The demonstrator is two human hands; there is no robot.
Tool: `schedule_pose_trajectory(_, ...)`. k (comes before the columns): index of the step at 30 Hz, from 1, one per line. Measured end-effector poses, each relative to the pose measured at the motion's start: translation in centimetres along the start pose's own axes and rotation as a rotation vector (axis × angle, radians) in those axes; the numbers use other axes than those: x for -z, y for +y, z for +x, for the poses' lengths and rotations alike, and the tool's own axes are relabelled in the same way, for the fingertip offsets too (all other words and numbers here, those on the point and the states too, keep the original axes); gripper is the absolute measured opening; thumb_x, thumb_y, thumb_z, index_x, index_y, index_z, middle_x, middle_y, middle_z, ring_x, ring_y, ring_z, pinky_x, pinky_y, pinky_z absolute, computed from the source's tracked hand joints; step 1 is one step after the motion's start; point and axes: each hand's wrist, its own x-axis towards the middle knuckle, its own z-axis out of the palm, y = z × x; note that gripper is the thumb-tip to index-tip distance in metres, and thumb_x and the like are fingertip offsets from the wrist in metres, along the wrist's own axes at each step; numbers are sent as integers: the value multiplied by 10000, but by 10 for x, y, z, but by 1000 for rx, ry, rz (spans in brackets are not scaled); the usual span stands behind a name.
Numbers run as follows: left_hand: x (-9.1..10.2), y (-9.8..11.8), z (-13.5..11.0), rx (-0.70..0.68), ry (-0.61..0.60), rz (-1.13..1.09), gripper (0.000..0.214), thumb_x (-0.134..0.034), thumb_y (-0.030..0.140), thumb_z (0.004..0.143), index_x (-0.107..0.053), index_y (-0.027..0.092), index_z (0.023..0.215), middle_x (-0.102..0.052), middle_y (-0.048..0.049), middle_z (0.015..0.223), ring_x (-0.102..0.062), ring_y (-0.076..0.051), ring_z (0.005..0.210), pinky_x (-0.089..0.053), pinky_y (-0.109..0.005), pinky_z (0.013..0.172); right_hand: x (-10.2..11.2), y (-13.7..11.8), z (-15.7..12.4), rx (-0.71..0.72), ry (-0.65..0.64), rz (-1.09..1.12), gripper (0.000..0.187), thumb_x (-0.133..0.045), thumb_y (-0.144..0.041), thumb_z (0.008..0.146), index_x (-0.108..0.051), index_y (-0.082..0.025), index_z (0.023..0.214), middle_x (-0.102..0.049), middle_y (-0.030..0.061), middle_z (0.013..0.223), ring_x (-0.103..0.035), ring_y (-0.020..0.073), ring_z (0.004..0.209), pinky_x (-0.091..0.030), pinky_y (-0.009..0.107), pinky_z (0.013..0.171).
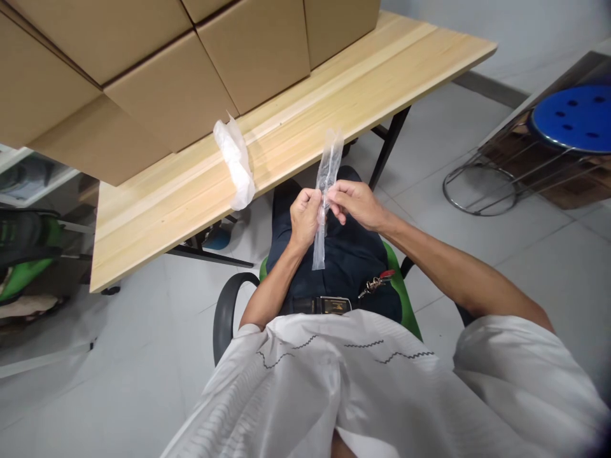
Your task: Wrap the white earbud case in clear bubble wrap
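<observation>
A narrow clear plastic bag (pixel 330 156) is held upright over my lap, its lower end hanging toward my belt. My left hand (pixel 305 215) pinches its left edge near the middle. From the other side my right hand (pixel 356 202) grips the bag at about the same height, thumb and forefinger pressed together. Whether anything lies inside the plastic I cannot tell. To the left, a crumpled white translucent wrapping (pixel 235 164) lies on the wooden table (pixel 305 137), one end over the front edge.
Several cardboard boxes (pixel 258 54) stand along the back of the table. A blue-topped stool (pixel 573 117) with metal legs is at the right. The green chair (pixel 394 280) I sit on has a black armrest (pixel 229 312). Keys (pixel 376 283) hang at my belt.
</observation>
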Motion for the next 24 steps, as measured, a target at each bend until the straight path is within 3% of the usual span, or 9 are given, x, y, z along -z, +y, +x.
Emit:
schedule_pose_trajectory(9,5,0,5,-148,125,152,641,-1016,782,1067,-707,264,849,-684,40,745,-681,-145,707,-575,-279,671,-12,4,-4,-71,-83,76,638,-1095,-721,969,-704,-239,823,-631,-61,620,-533,84,473,-532,215,462)
schedule_pose_trajectory(15,5,-2,8,-166,123,170,628,-976,769,1111,-705,262,857,-683,39,785,-661,-143,723,-586,-292,724,-6,2,-5,-89,-103,91,647,-1099,-724,976,-699,-240,818,-618,-68,612,-503,80,469,-527,215,458)
schedule_pose_trajectory(20,2,4,7,-207,160,221,614,-944,731,1154,-680,263,857,-651,44,801,-635,-147,754,-572,-300,769,-11,3,-5,-56,-107,49,566,-1068,-678,1009,-756,-223,879,-677,-54,667,-575,84,501,-543,205,493)
schedule_pose_trajectory(24,0,10,7,-195,196,273,620,-921,706,1179,-635,266,849,-602,49,787,-608,-154,759,-552,-306,775,-14,7,-6,-75,-152,35,589,-1086,-644,982,-713,-226,799,-664,-54,657,-564,77,510,-544,203,504)
